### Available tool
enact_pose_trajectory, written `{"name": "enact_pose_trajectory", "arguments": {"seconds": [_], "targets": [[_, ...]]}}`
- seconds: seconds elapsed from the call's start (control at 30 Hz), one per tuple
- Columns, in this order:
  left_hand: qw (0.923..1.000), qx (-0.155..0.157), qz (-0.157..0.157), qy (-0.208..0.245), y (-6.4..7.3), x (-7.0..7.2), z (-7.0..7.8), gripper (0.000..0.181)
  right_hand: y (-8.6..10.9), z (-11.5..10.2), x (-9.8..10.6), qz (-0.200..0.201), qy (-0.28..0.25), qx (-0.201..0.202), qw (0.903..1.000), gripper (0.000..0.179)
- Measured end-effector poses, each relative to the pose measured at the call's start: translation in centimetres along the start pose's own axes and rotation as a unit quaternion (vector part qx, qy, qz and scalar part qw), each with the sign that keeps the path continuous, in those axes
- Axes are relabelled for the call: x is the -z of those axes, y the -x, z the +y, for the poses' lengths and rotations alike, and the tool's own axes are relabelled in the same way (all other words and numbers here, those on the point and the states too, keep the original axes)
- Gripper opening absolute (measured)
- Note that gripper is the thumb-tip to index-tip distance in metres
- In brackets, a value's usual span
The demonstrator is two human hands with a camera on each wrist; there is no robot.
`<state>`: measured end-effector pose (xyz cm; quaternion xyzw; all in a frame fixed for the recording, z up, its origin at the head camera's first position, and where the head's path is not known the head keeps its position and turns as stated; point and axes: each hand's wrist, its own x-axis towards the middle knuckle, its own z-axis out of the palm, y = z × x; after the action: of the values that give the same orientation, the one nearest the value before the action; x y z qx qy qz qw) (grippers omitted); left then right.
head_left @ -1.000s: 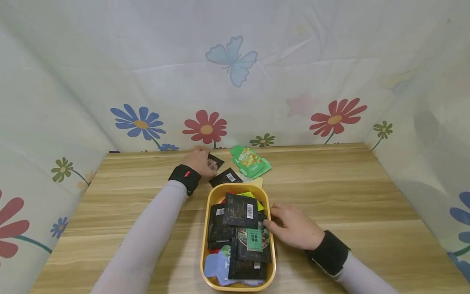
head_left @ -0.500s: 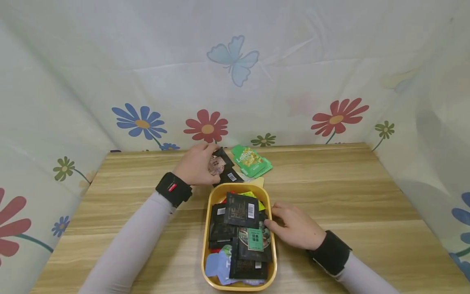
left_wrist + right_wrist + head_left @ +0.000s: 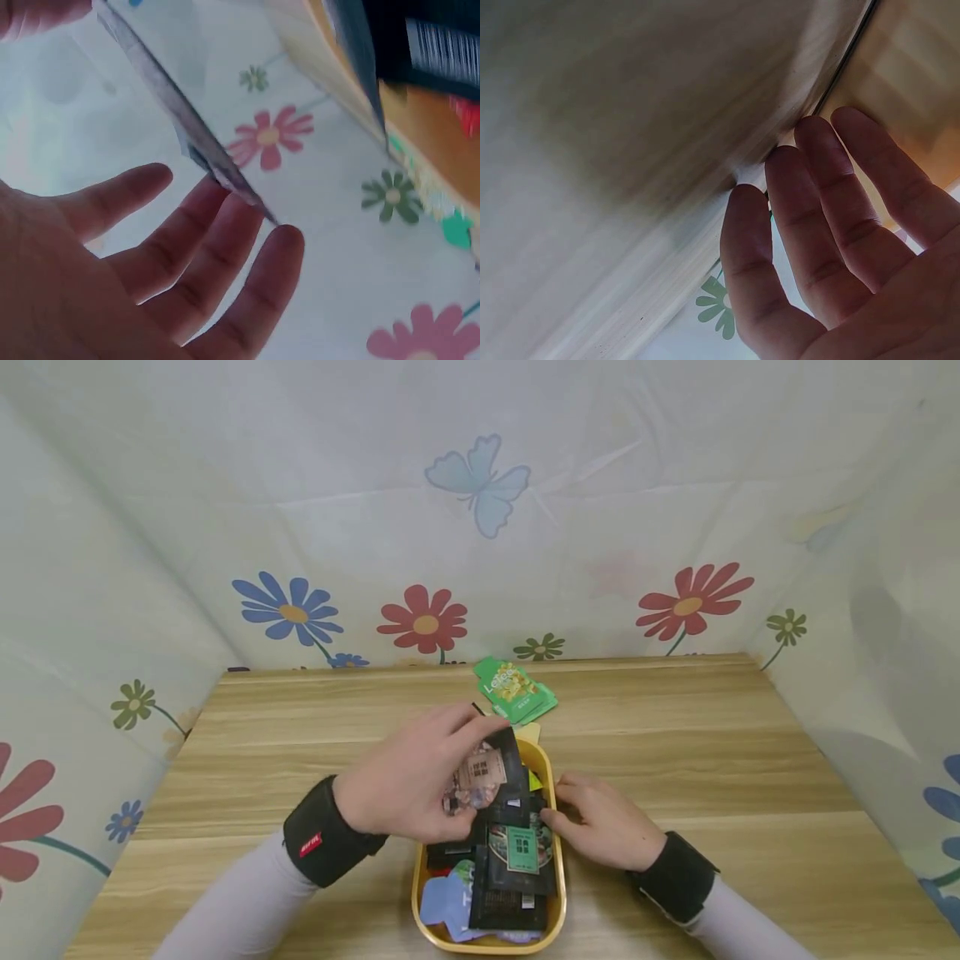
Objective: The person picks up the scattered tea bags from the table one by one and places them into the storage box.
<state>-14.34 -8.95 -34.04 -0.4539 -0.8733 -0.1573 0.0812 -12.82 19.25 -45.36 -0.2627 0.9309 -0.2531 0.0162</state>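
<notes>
My left hand [image 3: 412, 777] pinches a black tea sachet [image 3: 483, 768] with a pinkish label over the far left part of a yellow basket [image 3: 561, 893]. In the left wrist view the sachet [image 3: 176, 105] is edge-on between thumb and fingers, with another dark edge just behind it. Several black sachets [image 3: 501, 910] lie in the basket, one with a green label [image 3: 521, 850]. Beside the basket's right wall rests my right hand [image 3: 607, 827], thumb at the rim. The right wrist view shows its fingers [image 3: 799, 202] fairly straight, fingertips at the basket's foot.
Green packets [image 3: 517, 692] lie piled near the table's back edge, behind the basket. A pale yellow piece [image 3: 530, 732] shows at the basket's far rim. Blue packets [image 3: 446, 902] fill its near left corner. A flower-printed curtain [image 3: 337, 510] surrounds the wooden table [image 3: 712, 735].
My left hand has picked up the pink-labelled sachet from the table's back and brought it right and nearer, over the basket. The right hand has stayed at the basket's side.
</notes>
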Motion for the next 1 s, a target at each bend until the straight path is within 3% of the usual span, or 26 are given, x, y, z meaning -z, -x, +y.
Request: {"name": "enact_pose_trajectory", "arguments": {"seconds": [0.1,0.17,0.2,0.27,0.37,0.47,0.57,0.73,0.87,1.0], "targets": [[0.9967,-0.019,-0.073,0.028,0.7,-0.9,1.2,0.106,0.0,0.1,0.0,0.002,-0.002,0.003,1.0000,0.022],[0.9926,-0.018,-0.103,0.062,1.0,-1.4,1.5,0.112,0.0,0.1,0.0,0.002,-0.004,0.003,1.0000,0.020],[0.9911,-0.012,-0.109,0.076,1.1,-1.6,1.5,0.113,0.0,0.0,0.0,0.003,-0.003,0.003,1.0000,0.020],[0.9918,0.005,-0.090,0.091,1.0,-1.7,0.9,0.111,0.0,0.0,0.0,0.003,-0.001,0.002,1.0000,0.020],[0.9959,0.044,-0.037,0.070,0.5,-1.4,-0.8,0.103,0.1,-0.1,0.0,0.001,0.006,-0.002,1.0000,0.023],[0.9966,0.073,-0.012,0.037,-0.4,-1.2,-3.4,0.099,0.1,-0.1,0.0,-0.003,0.010,-0.007,0.9999,0.024],[0.9947,0.098,-0.021,0.023,-1.3,-1.8,-6.2,0.094,0.1,-0.1,0.0,-0.003,0.013,-0.009,0.9999,0.025],[0.9865,0.151,-0.063,0.004,-2.3,-3.7,-10.2,0.088,0.2,0.0,-0.1,0.009,0.016,0.000,0.9998,0.022],[0.9782,0.188,-0.088,-0.004,-2.9,-5.0,-12.1,0.088,0.2,0.0,-0.1,0.009,0.016,-0.001,0.9998,0.023],[0.9756,0.191,-0.106,-0.019,-3.3,-6.6,-13.2,0.090,0.3,0.0,-0.2,0.001,0.015,-0.011,0.9998,0.025]]}}
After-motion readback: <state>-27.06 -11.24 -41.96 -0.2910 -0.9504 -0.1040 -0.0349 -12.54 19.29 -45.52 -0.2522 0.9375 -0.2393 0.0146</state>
